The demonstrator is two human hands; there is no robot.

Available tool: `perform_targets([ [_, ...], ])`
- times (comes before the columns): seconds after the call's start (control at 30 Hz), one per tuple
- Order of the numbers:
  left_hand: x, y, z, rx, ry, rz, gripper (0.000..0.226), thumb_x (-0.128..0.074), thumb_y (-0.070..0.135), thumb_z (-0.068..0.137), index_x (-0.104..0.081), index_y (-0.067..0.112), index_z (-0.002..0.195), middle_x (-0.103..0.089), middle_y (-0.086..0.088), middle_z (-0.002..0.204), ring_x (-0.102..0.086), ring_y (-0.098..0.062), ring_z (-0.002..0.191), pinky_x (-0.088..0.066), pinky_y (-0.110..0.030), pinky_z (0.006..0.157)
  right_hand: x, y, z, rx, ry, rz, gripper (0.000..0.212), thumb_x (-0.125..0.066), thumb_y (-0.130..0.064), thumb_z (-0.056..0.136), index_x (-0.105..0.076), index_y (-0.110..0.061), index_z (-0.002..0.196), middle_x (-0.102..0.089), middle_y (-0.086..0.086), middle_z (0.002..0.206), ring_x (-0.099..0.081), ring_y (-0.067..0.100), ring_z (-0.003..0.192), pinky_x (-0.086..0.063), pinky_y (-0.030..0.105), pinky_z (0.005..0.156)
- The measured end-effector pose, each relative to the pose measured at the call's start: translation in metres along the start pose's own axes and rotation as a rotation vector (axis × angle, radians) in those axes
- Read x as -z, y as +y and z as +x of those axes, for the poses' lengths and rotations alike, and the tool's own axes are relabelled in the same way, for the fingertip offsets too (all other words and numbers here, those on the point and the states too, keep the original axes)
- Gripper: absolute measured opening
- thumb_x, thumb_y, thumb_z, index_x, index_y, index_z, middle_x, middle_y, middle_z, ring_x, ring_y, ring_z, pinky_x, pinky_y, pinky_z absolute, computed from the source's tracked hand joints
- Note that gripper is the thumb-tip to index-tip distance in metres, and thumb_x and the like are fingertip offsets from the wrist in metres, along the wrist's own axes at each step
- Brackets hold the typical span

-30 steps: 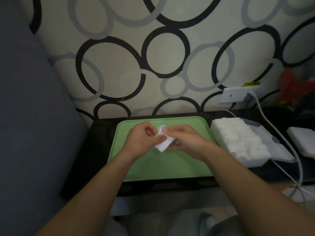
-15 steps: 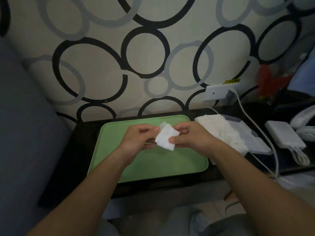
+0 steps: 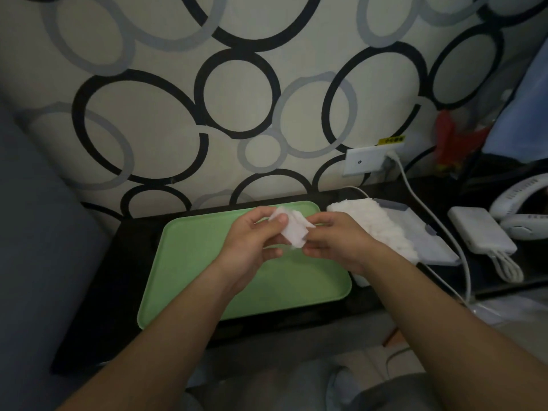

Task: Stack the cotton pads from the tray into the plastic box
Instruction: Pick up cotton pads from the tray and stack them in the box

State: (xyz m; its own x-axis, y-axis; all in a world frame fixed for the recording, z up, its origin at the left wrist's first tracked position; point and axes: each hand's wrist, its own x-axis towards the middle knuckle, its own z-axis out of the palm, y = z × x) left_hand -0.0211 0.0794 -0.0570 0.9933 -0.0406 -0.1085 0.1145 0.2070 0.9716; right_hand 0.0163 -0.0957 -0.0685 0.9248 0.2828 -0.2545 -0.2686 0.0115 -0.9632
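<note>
Holds a small bunch of white square cotton pads in the air between both hands, above the far part of the light-green rectangular plastic tray, clear of its surface. With the left hand, pinches the left side of the bunch: thumb laid flat on top, fingers curled beneath, a closed grip. With the right hand, nips the right edge between thumb and curled fingers, grip likewise closed on the pads. Leaves the sheets slightly fanned, corners out of line; cannot tell how many.

Keeps the tray flat on the black worktop, filling its middle from near the far edge to near the front edge. Just beside the tray, toward the worktop's right side and far edge, places the translucent plastic box with grey clips, and inside it a long row of stacked white pads running from the far end toward the front; loses the near end behind the right wrist.

Further right on the worktop, shows a white rectangular power bank with a looped cord, and past it, at the right edge, a white curved plastic device. Traces a white cable from the white wall socket plate above the far edge down between box and power bank. Behind all this, takes in cream wallpaper printed with black and grey rings.
</note>
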Motion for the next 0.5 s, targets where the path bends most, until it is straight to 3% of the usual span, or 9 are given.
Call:
perform_targets([
  [0.2, -0.002, -0.002, 0.001, -0.005, -0.054, 0.083, 0.011, -0.063, 0.014, 0.095, -0.065, 0.012, 0.105, -0.07, 0.001, 0.077, -0.057, -0.008, 0.059, -0.034, -0.018, 0.045, 0.002, 0.003, -0.002, 0.0, 0.005, -0.107, 0.029, -0.076, 0.001, 0.08, -0.063, -0.002, 0.106, -0.072, 0.018, 0.098, -0.072, 0.025, 0.086, -0.059, 0.031, 0.07],
  [0.37, -0.009, -0.009, 0.002, -0.067, 0.109, 0.196, 0.01, -0.071, 0.009, 0.089, -0.067, 0.009, 0.098, -0.074, -0.002, 0.076, -0.057, -0.008, 0.053, -0.039, -0.019, 0.046, 0.003, 0.001, -0.004, 0.081, 0.009, -0.004, 0.019, -0.067, 0.008, 0.085, -0.065, -0.007, 0.097, -0.072, 0.014, 0.092, -0.072, 0.023, 0.084, -0.061, 0.032, 0.074],
  [0.5, -0.016, -0.012, 0.004, -0.1, 0.16, 0.219, 0.01, -0.073, 0.008, 0.088, -0.065, 0.009, 0.095, -0.074, -0.002, 0.076, -0.059, -0.01, 0.053, -0.043, -0.02, 0.046, 0.005, -0.002, -0.006, 0.089, 0.003, 0.114, 0.011, -0.069, -0.002, 0.087, -0.066, -0.008, 0.095, -0.075, 0.008, 0.086, -0.073, 0.022, 0.082, -0.061, 0.034, 0.078],
])
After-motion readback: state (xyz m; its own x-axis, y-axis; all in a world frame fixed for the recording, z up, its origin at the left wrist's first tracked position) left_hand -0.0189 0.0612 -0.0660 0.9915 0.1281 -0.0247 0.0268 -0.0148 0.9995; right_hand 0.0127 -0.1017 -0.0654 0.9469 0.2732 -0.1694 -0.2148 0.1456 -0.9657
